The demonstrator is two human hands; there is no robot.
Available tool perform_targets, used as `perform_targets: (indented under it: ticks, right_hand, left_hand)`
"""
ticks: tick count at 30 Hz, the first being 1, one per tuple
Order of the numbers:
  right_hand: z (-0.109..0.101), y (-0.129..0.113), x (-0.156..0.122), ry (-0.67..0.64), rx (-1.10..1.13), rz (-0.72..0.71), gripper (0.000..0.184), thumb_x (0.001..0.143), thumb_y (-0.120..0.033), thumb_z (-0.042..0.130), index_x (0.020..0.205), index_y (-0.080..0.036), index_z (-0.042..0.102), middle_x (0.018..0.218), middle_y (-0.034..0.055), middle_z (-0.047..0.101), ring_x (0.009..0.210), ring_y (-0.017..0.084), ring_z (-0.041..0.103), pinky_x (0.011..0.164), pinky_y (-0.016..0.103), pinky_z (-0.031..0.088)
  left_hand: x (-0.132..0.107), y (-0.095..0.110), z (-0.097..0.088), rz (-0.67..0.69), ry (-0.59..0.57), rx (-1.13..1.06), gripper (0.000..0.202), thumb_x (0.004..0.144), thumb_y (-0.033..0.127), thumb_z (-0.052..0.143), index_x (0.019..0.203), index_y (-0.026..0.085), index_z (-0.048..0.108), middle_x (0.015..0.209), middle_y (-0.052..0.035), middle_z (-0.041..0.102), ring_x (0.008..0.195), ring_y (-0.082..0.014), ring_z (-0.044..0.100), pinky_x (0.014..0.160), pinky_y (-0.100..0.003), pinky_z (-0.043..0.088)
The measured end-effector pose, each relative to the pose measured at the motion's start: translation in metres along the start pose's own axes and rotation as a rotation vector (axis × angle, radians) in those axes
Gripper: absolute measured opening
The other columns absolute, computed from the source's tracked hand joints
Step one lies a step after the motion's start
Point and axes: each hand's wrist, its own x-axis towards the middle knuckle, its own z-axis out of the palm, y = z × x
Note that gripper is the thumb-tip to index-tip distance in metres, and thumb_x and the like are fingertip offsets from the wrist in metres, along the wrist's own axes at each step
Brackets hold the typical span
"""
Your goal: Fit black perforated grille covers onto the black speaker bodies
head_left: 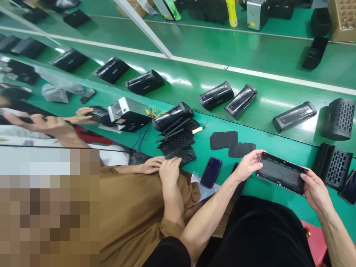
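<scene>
Between my two hands is a black rectangular speaker grille panel point(281, 173), its hollow inner side facing up at me. My left hand point(250, 164) pinches its left end, thumb on the near edge. At the opposite end, my right hand point(315, 187) grips the panel with the thumb over the rim. The panel is held above the green bench. Just beyond my left hand lie thin black mesh sheets point(241, 149), partly overlapping. Perforated black panels point(338, 168) stand stacked to the right of my right hand.
A phone point(211, 172) lies left of my arm, another phone point(349, 187) at the right edge. Black speakers point(294, 116) rest along the green conveyor point(189, 79). On my left, a co-worker in a brown shirt point(136, 211) has both hands on a black panel point(182, 155). A white-handled tool point(198, 129) lies nearby.
</scene>
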Motion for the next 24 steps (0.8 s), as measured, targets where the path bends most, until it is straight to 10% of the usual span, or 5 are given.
perform_targets:
  ticks: [24]
  right_hand:
    - [0.0081, -0.0064, -0.0082, -0.008, -0.11, -0.069, 0.063, 0.059, -0.042, 0.102, 0.114, -0.028, 0.074, 0.075, -0.0047, 0.064, 0.068, 0.017, 0.061, 0.066, 0.028, 0.055]
  left_hand:
    - [-0.0001, 0.005, -0.0062, 0.045, -0.031, -0.024, 0.064, 0.074, 0.031, 0.09, 0.136, 0.019, 0.074, 0.132, -0.0145, 0.072, 0.115, -0.0256, 0.067, 0.105, -0.038, 0.051]
